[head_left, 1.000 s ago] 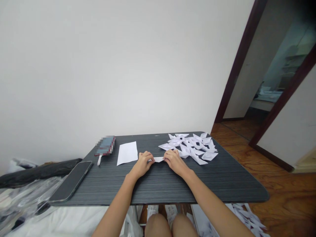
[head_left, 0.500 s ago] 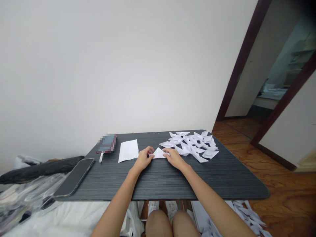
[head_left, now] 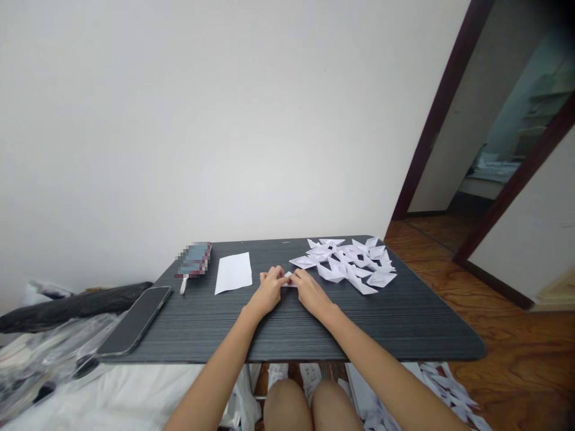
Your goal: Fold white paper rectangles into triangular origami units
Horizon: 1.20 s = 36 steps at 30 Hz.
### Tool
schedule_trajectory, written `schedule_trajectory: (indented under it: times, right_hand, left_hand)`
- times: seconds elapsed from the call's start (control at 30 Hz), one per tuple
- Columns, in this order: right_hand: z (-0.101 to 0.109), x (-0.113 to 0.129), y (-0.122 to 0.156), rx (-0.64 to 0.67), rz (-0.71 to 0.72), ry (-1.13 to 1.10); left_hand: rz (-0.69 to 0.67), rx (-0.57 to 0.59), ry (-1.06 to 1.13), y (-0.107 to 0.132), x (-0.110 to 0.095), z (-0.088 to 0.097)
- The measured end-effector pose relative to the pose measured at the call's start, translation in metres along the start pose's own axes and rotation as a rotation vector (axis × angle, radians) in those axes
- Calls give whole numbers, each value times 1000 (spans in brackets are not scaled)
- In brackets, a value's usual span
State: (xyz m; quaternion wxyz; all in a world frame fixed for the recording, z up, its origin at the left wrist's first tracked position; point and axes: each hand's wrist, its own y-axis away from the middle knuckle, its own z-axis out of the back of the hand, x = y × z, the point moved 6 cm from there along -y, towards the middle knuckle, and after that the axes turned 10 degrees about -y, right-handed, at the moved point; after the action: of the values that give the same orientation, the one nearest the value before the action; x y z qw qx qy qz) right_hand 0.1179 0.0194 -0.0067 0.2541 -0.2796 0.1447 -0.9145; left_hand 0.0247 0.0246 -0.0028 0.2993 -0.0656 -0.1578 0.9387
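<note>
A small piece of folded white paper [head_left: 290, 282] lies on the dark table, mostly covered by my fingers. My left hand [head_left: 270, 287] grips its left side with bent fingers. From the right, my right hand [head_left: 308, 288] holds the other side, its fingertips close to those of the left. To the right of my hands lies a spread pile of folded paper boats [head_left: 345, 263]. White sheets of paper [head_left: 233, 273] rest flat to the left of my left hand.
The dark table [head_left: 296, 335] has rounded corners. A phone [head_left: 135, 320] lies at its left edge, and a blurred item with a white handle [head_left: 184, 285] at the back left. More folded papers [head_left: 449, 389] sit below on the right. A white wall [head_left: 287, 120] stands behind.
Both hands have moved closer together over the folded paper. Its triangular shape showed between them before; now the fingers cover most of it.
</note>
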Motion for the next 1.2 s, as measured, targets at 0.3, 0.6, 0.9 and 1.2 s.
schedule_trajectory:
  times: [0.3,0.6,0.9,1.2]
  right_hand:
    - [-1,7,16,7,-78,105]
    - [11,-6,28,-118,-136,-3]
    - [-10,-31,-8,-138,-342,-116]
    - [9,-39,-12,-356,-222,-718]
  left_hand:
    - [20,-28,75,13,5,1]
    - [91,-109,151,23,14,5]
    - [125,-184,183,25,18,2]
    - [554,-242,725,16,55,-7]
